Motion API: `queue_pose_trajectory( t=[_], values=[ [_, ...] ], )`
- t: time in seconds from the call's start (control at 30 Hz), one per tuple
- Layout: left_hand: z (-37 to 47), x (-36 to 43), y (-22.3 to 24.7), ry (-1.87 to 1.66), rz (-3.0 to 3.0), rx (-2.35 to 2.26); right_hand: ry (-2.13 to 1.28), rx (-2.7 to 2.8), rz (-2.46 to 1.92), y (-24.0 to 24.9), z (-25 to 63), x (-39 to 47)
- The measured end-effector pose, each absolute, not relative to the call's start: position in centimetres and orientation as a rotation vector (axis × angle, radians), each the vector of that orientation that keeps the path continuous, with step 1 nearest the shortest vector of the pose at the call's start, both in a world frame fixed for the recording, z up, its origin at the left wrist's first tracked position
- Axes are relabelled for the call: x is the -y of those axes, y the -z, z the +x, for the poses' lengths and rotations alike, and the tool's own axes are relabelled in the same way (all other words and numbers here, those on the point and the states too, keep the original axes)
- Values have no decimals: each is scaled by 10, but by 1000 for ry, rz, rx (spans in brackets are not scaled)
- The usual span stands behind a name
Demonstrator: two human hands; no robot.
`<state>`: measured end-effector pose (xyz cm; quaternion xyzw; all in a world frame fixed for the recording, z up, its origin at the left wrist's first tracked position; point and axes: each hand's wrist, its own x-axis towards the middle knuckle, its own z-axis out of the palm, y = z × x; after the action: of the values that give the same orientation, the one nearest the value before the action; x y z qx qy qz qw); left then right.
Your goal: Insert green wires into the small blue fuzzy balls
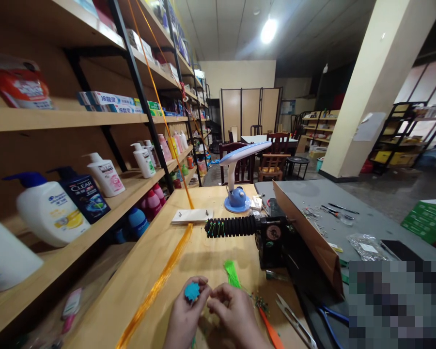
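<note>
My left hand (181,315) is closed around a small turquoise flower-like piece (192,291), its ruffled face showing between thumb and fingers. Right beside it, my right hand (237,312) has thumb and fingertips pinched together; whatever they hold is too small to make out. Just beyond the right hand lies a bundle of bright green thread (232,274). A long hank of orange thread (167,270) runs down the wooden table left of my hands, passing under a white plate with screws (192,216). Ahead is a black ridged roller (236,226) with short green strands wound on it.
Right of my hands lie an orange-handled tool (271,329), a cluster of small beaded pieces (260,304), long silver tweezers or scissors (296,321) and blue-handled pliers (329,320). A blue lamp (236,199) stands behind the roller. Bottle-filled shelves (131,194) line the left. A cardboard strip (308,232) divides the tabletops.
</note>
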<state>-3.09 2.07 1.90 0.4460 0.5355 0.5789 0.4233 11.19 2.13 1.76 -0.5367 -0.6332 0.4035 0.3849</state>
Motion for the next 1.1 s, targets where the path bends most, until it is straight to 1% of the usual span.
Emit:
queue_pose_trajectory(
  t=[0.17, 0.37, 0.63, 0.93, 1.1],
  values=[
    [-33, -23, -22, -1477, 1106, -1380, -1009, 1654, -1466, -20, 114, -21],
    [-33, -22, -18, -1416, 1098, -1341, -1019, 1633, -1416, -19, 110, -24],
    [-36, -28, -16, -1443, 1132, -1347, -893, 1690, -1499, -13, 105, -32],
    [-38, -31, -12, -1470, 1082, -1317, -890, 1683, -1389, -13, 100, -38],
    [-39, -33, -14, -1462, 1045, -1311, -885, 1682, -1438, -15, 96, -42]
  ],
)
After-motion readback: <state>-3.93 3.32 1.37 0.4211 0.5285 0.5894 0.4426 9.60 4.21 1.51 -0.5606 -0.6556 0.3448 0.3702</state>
